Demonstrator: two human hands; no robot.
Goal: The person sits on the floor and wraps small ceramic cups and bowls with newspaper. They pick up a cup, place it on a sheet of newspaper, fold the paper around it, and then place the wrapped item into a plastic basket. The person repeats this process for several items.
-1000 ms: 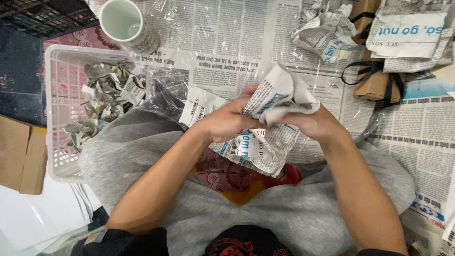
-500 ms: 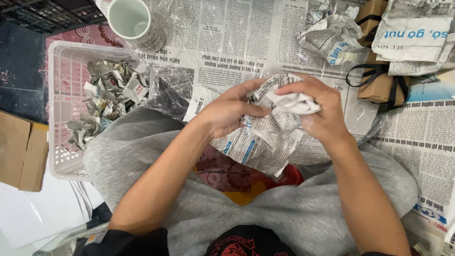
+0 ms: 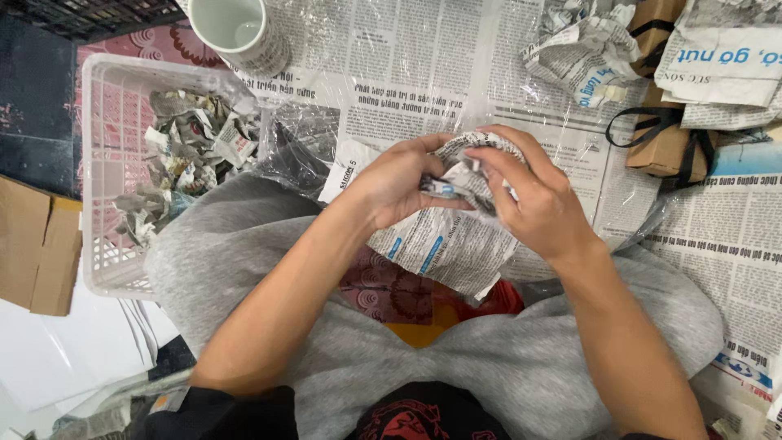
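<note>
Both hands work at the centre of the frame, above the person's grey-clad lap. The left hand (image 3: 399, 183) and the right hand (image 3: 533, 200) each grasp the same newspaper-wrapped bundle (image 3: 472, 163), fingers curled around its crumpled top; a loose sheet end hangs below it. A white plastic basket (image 3: 102, 163) holding wrapped paper bundles sits at the left edge. A white mug (image 3: 232, 28) stands at the upper left, on spread newspaper (image 3: 407, 65).

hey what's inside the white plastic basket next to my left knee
The white plastic basket holds a heap of crumpled newspaper bundles, some loose, some twisted tight. What the bundles wrap, and whatever lies beneath the heap, is covered. Its near end shows bare lattice floor.
</note>
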